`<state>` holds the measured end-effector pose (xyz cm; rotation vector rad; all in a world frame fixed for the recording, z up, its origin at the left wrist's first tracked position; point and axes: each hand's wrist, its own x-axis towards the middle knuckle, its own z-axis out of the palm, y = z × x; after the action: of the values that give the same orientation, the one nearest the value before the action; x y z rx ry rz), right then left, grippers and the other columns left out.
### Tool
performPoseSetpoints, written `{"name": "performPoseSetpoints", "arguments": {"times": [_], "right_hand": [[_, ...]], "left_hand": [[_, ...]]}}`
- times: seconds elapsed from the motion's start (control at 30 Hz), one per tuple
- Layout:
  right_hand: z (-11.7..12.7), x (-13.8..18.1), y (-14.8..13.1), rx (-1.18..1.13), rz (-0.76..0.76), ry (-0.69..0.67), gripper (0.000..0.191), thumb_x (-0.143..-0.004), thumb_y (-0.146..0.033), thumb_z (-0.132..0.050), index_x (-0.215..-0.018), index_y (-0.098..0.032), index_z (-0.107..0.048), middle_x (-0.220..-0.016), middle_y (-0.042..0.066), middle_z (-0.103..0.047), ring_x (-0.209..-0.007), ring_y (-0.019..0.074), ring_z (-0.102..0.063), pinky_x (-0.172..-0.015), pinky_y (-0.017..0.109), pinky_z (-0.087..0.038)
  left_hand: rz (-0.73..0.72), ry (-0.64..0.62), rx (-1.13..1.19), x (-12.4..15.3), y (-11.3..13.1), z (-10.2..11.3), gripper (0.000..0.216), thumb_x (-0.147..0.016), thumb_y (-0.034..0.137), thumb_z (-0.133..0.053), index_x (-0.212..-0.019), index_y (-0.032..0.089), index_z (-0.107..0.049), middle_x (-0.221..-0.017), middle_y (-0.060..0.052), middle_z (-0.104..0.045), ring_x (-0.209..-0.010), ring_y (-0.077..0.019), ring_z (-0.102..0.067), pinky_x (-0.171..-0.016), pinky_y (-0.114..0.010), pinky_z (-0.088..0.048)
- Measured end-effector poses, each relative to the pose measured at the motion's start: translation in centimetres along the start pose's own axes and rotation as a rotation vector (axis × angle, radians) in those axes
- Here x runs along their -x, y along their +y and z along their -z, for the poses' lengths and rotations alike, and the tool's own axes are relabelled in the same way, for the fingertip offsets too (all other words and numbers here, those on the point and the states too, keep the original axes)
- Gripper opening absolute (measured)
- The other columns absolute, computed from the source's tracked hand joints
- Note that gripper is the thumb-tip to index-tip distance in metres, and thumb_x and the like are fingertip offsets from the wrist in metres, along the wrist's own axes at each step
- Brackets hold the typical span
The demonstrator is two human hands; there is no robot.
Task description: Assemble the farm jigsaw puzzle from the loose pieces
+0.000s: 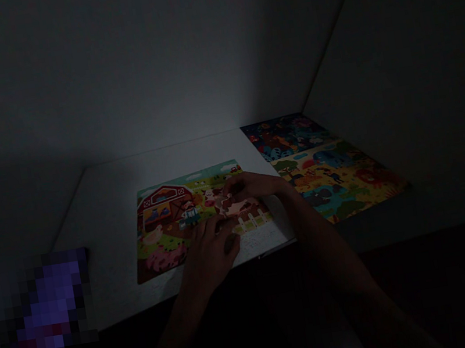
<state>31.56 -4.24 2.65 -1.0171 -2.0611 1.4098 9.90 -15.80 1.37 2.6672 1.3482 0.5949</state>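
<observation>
A farm-scene jigsaw puzzle (169,219) with a red barn lies flat on a white table (107,217) in a dim room. My left hand (212,253) rests on the puzzle's lower right part, fingers curled down onto it. My right hand (252,185) lies over the puzzle's right side, fingers pressed on a piece (231,205) with a cow picture. What the fingers grip, if anything, is hard to make out in the dark.
A second, finished animal puzzle (323,165) lies at the table's right, against the wall corner. A blurred purple patch (43,315) sits at the lower left. The table's front edge runs just below my left hand.
</observation>
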Motion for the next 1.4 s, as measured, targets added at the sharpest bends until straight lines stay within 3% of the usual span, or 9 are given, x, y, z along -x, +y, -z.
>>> {"name": "performPoseSetpoints", "arguments": {"times": [0.2,0.73,1.4], "right_hand": [[-0.51,0.37,-0.88,0.016,-0.056,-0.037,0.025,-0.077,-0.028,-0.070,-0.098,-0.014,-0.068,-0.091,0.003,-0.067,-0.078,0.0123,-0.058,-0.067,0.022,-0.048],[-0.54,0.50,-1.03,0.239,-0.062,-0.037,0.027,-0.082,-0.027,-0.066,-0.105,-0.013,-0.066,-0.090,0.003,-0.066,-0.075,0.0115,-0.055,-0.063,0.021,-0.043],[-1.01,0.25,-0.29,0.238,-0.085,-0.014,0.022,-0.082,-0.022,-0.064,-0.101,-0.012,-0.065,-0.092,0.004,-0.065,-0.076,0.0117,-0.056,-0.064,0.021,-0.044]], "left_hand": [[0.017,0.022,-0.040,0.11,-0.05,-0.21,0.036,-0.090,0.030,-0.056,-0.124,0.020,-0.060,-0.121,-0.010,-0.060,-0.111,-0.0276,-0.053,-0.096,-0.044,-0.048],[-0.024,0.016,-0.050,0.14,-0.09,-0.21,0.036,-0.092,0.030,-0.053,-0.126,0.021,-0.058,-0.119,-0.010,-0.058,-0.109,-0.0266,-0.052,-0.093,-0.043,-0.048],[0.006,-0.015,-0.052,0.10,0.11,-0.07,0.035,-0.091,0.031,-0.054,-0.125,0.020,-0.059,-0.122,-0.009,-0.058,-0.113,-0.0280,-0.051,-0.096,-0.044,-0.046]]}}
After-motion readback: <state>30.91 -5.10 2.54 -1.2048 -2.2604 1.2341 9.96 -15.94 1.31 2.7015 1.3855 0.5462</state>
